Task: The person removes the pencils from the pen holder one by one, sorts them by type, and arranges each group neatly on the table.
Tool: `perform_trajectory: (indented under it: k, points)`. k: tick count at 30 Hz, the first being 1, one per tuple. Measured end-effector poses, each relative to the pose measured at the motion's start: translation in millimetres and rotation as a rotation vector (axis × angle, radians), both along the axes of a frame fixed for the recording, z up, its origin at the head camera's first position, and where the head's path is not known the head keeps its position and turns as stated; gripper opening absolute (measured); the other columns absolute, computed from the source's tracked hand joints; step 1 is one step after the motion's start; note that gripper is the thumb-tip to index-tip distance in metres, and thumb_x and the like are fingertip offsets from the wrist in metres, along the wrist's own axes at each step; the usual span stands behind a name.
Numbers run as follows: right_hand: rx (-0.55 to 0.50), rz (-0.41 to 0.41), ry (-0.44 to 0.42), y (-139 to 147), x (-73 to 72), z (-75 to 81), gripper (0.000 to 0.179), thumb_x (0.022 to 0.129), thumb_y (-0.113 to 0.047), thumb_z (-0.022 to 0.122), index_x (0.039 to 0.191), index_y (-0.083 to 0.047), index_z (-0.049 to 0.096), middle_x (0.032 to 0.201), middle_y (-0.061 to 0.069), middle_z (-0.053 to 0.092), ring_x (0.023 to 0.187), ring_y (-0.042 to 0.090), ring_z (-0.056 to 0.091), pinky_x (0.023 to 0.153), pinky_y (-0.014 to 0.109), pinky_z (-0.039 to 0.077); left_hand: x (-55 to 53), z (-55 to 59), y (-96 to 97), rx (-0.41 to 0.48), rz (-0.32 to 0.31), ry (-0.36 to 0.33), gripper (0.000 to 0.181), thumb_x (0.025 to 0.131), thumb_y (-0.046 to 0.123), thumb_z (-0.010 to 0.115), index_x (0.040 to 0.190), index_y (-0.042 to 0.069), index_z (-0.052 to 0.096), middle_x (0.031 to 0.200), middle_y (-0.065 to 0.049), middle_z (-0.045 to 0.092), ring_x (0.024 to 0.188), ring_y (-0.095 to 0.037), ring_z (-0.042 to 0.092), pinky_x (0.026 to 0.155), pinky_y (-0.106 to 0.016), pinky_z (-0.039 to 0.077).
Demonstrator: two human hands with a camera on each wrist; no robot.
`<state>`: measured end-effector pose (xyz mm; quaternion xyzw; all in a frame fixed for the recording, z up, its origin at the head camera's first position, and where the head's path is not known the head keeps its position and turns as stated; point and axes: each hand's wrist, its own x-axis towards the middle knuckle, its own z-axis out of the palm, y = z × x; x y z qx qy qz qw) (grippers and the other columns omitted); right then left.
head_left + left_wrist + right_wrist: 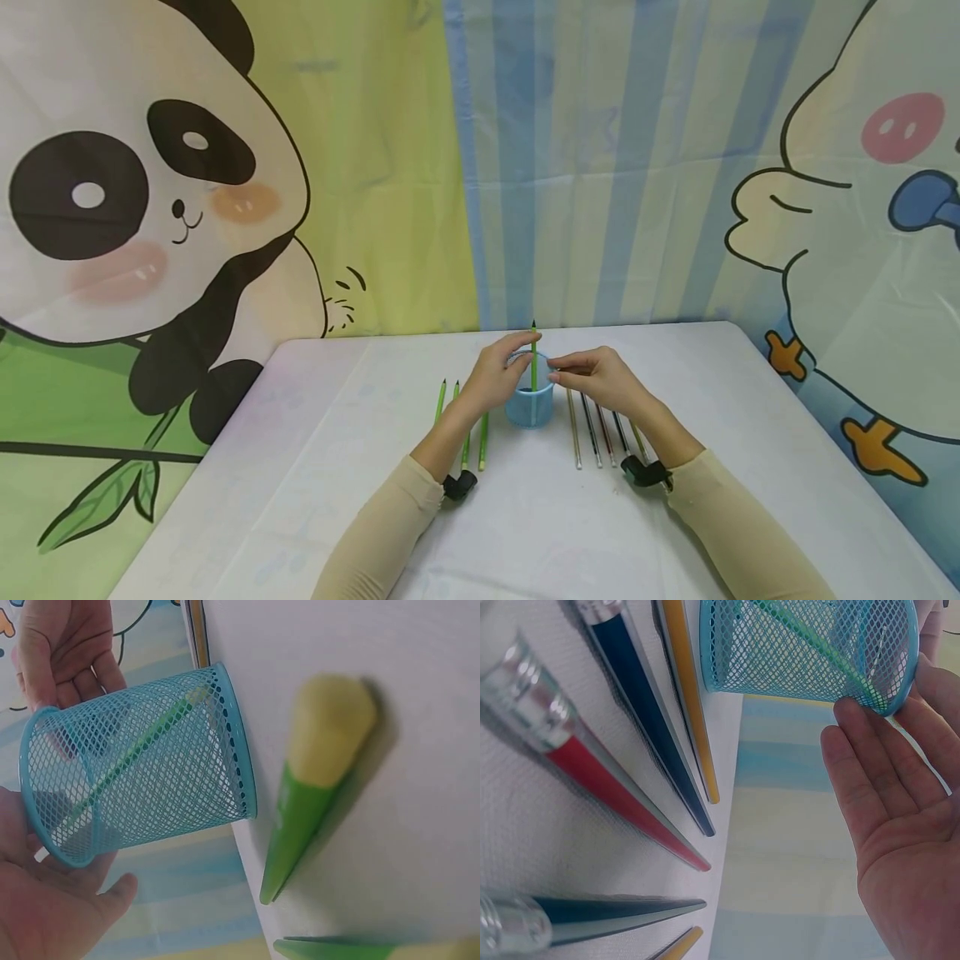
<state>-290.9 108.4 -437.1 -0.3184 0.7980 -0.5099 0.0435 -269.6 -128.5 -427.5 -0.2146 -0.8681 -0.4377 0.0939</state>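
A light blue mesh pencil cup [529, 408] stands on the white table between both hands. One green pencil [534, 371] is inside it, dark tip up, its other end low in the cup; through the mesh in the left wrist view it slants. My left hand [491, 375] is over the cup's left side, thumb and fingertips at the pencil's upper part. At the right of the rim my right hand [600, 377] pinches the edge with thumb and forefinger. Its other fingers extend along the mesh in the right wrist view.
Several green pencils [483, 442] lie left of the cup, points away from me. To its right lie several slim pencils, including a red one [622, 799], a dark blue one [649, 720] and a yellow one [690, 697]. A cartoon-printed curtain [390, 167] hangs behind the table.
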Motion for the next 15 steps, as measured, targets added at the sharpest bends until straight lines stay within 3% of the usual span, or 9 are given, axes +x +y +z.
perform_trajectory:
  k: [3,6,11,15]
  points:
    - [0.005,-0.006,-0.005,0,0.0,0.0,0.037,0.098,-0.028,0.076,0.127,-0.006,0.075,0.126,0.017,0.074,0.113,0.029,0.074,0.092,0.036,0.062,0.8,0.1,-0.1,0.000,0.000,-0.023,0.040,0.109,0.014,0.056,0.149,0.012,0.057,0.155,-0.006,0.056,0.146,-0.025,0.050,0.117,-0.045,0.046]
    - [0.006,-0.009,-0.007,-1,0.0,-0.1,0.038,0.098,-0.026,0.076,0.128,-0.004,0.074,0.125,0.016,0.075,0.113,0.030,0.074,0.092,0.038,0.062,1.3,1.3,-0.7,0.027,0.010,-0.004,0.040,0.108,0.014,0.058,0.148,0.011,0.058,0.152,-0.007,0.058,0.141,-0.026,0.055,0.113,-0.045,0.050]
    - [-0.002,-0.005,-0.012,-1,0.1,0.0,0.037,0.098,-0.024,0.075,0.128,-0.002,0.073,0.124,0.016,0.075,0.113,0.031,0.074,0.093,0.040,0.062,1.0,8.0,-5.5,0.145,0.052,0.172,0.041,0.100,0.003,0.069,0.140,0.008,0.063,0.139,-0.010,0.066,0.122,-0.027,0.068,0.104,-0.046,0.057]
    - [-0.003,-0.011,-0.007,-2,0.6,0.6,0.037,0.097,-0.024,0.076,0.128,-0.003,0.074,0.123,0.016,0.076,0.112,0.029,0.075,0.092,0.037,0.063,2.5,21.1,-11.7,0.293,0.058,0.335,0.043,0.095,-0.006,0.071,0.137,0.001,0.064,0.130,-0.015,0.068,0.110,-0.029,0.072,0.096,-0.039,0.061]
